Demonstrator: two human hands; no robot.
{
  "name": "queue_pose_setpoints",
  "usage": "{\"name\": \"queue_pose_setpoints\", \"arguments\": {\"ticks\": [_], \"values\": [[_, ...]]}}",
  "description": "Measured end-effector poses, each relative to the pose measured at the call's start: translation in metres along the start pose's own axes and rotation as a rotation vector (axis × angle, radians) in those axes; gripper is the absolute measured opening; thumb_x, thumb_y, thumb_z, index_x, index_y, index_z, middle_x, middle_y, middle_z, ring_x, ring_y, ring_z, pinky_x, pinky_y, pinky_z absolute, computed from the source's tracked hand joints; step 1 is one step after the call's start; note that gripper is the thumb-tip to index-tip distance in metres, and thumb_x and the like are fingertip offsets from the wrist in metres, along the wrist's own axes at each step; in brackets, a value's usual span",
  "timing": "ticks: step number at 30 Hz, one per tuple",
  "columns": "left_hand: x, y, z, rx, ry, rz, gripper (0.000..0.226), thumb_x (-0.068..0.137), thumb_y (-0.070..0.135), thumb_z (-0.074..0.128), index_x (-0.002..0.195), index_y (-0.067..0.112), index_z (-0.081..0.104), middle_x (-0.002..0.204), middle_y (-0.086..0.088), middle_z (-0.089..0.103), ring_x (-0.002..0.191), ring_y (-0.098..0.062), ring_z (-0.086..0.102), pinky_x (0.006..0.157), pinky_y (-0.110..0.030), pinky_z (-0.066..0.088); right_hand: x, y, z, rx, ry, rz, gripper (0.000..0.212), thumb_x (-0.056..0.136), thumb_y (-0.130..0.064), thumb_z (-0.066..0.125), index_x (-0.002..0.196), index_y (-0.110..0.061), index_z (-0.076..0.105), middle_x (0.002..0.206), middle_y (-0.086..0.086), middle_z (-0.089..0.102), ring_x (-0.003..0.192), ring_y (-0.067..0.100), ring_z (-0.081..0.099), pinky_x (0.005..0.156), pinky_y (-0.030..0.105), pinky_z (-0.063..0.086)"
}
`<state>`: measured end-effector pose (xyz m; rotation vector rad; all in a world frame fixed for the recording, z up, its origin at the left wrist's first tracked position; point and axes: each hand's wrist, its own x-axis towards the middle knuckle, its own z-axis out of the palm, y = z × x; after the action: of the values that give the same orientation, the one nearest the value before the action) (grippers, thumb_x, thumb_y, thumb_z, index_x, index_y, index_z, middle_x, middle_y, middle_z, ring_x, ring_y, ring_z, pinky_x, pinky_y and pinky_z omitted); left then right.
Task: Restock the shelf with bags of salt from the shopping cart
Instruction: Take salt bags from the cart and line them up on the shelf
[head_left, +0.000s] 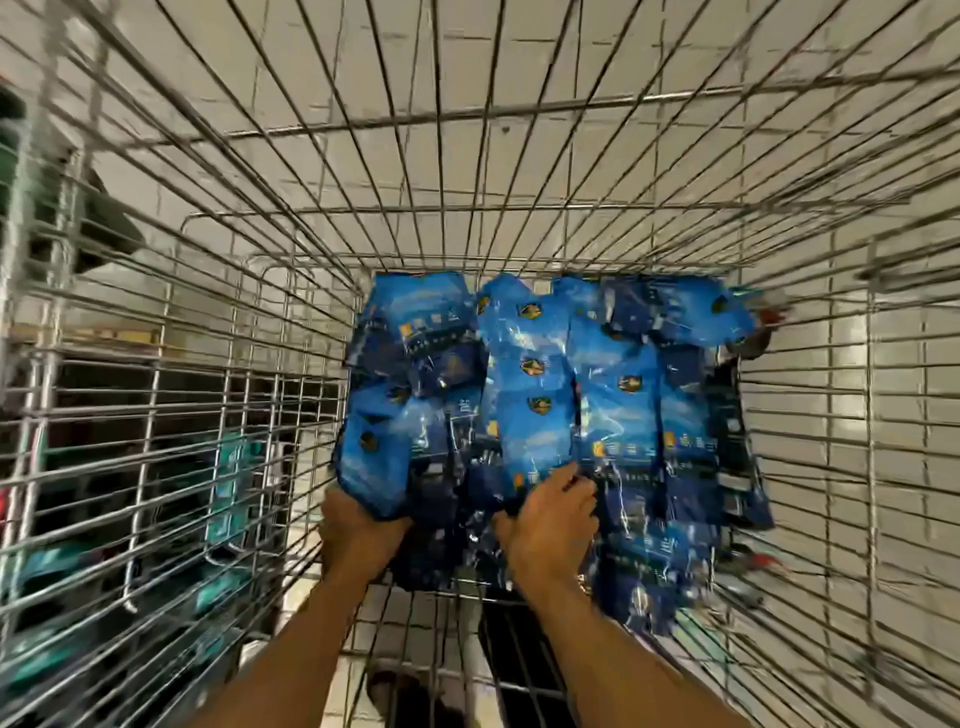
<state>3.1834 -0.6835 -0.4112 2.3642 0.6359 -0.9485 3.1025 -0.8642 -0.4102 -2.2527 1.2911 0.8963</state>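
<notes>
Looking down into the wire shopping cart (519, 109), mesh walls on all sides of my hands. Pile of blue salt bags (545, 395) covers the cart bottom, directly ahead of and under both hands, overlapping each other. Frame has motion blur, print on bags unreadable. Beyond the left wall of the cart, dark shelving with teal packs (228, 499), blurred. Left hand (358, 535) grasps the near end of the leftmost bag (384, 447), fingers wrapped under its bottom edge. Right hand (550, 519) lies on top of the middle bags, fingers curled onto the plastic; can't tell if it actually has a grip.
</notes>
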Motion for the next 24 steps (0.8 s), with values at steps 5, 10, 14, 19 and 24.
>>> {"name": "queue_pose_setpoints", "arguments": {"ticks": [5, 10, 14, 19, 24], "values": [[-0.015, -0.004, 0.003, -0.100, -0.011, 0.048, 0.068, 0.054, 0.024, 0.090, 0.102, 0.020, 0.042, 0.093, -0.002, 0.066, 0.075, -0.013, 0.066, 0.061, -0.022, 0.050, -0.001, 0.014, -0.002, 0.250, -0.051, 0.039, 0.103, 0.071, -0.049, 0.070, 0.150, -0.005, 0.021, 0.141, 0.017, 0.044, 0.130, 0.036, 0.043, 0.108, 0.052, 0.031], [-0.030, 0.023, -0.012, -0.204, -0.164, -0.040, 0.065, 0.060, 0.040, 0.079, 0.114, 0.008, 0.062, 0.107, -0.016, 0.069, 0.100, -0.032, 0.066, 0.086, -0.038, 0.054, -0.015, 0.031, -0.015, 0.981, -0.350, 0.200, 0.056, 0.097, -0.023, 0.053, 0.149, -0.014, 0.035, 0.145, 0.019, 0.046, 0.127, 0.039, 0.049, 0.105, 0.055, 0.043], [-0.056, 0.063, -0.050, -0.390, -0.357, -0.107, 0.042, 0.075, 0.036, 0.080, 0.109, 0.014, 0.066, 0.103, -0.014, 0.071, 0.088, -0.028, 0.068, 0.073, -0.031, 0.055, -0.039, 0.036, -0.062, 1.258, -0.448, 0.344, 0.028, 0.089, -0.025, 0.055, 0.107, -0.003, 0.060, 0.093, 0.017, 0.062, 0.084, 0.036, 0.061, 0.079, 0.047, 0.052], [-0.124, 0.119, -0.115, -0.628, -0.490, -0.123, 0.039, 0.063, 0.038, 0.080, 0.081, 0.006, 0.067, 0.059, -0.012, 0.067, 0.044, -0.023, 0.062, 0.044, -0.026, 0.052, -0.089, 0.032, -0.162, 1.208, -0.510, 0.054, 0.044, 0.084, -0.051, 0.060, 0.112, -0.018, 0.066, 0.114, 0.005, 0.062, 0.099, 0.021, 0.056, 0.082, 0.038, 0.047], [-0.208, 0.138, -0.183, -0.995, -0.620, 0.024, 0.058, 0.068, 0.071, 0.059, 0.080, 0.018, 0.079, 0.068, -0.007, 0.070, 0.053, -0.021, 0.068, 0.050, -0.033, 0.057, -0.166, 0.014, -0.254, 1.332, -0.523, -0.066, 0.065, 0.100, -0.061, 0.028, 0.121, -0.017, 0.071, 0.123, 0.016, 0.068, 0.113, 0.027, 0.066, 0.094, 0.045, 0.055]]}}
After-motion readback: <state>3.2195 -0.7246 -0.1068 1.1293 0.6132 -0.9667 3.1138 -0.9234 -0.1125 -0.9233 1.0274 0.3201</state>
